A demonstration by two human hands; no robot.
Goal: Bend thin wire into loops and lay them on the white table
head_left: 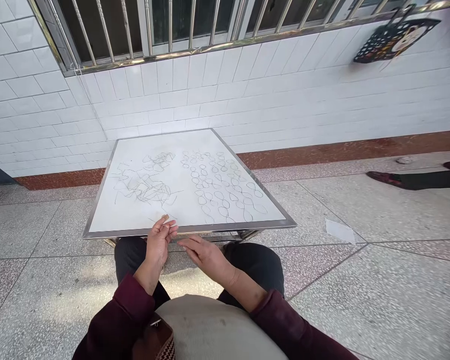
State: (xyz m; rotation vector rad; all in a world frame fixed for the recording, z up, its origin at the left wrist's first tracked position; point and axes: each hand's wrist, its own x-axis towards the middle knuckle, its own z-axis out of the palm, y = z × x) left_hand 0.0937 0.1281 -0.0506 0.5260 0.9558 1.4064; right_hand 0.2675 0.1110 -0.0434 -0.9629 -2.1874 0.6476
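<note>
My left hand (159, 243) is raised over the near edge of the white-topped table (135, 142), its fingers curled together in a pinch. Just to its right is my right hand (207, 256), fingers pressed together and pointing at the left one. Whatever either hand pinches is too thin or too hidden to make out. On the left of the tabletop lies a messy pile of thin dark strands (148, 191), loose and crossing each other. Thin dark loops (217, 182), many twisted like figure eights, spread in rough rows over the right side.
Behind the table stands a white tiled wall (165, 107) with a barred window (191, 25). A patterned bag (393, 40) hangs at upper right. Another person's shoe (384, 178) and a scrap of white paper (339, 231) are on the speckled floor to the right.
</note>
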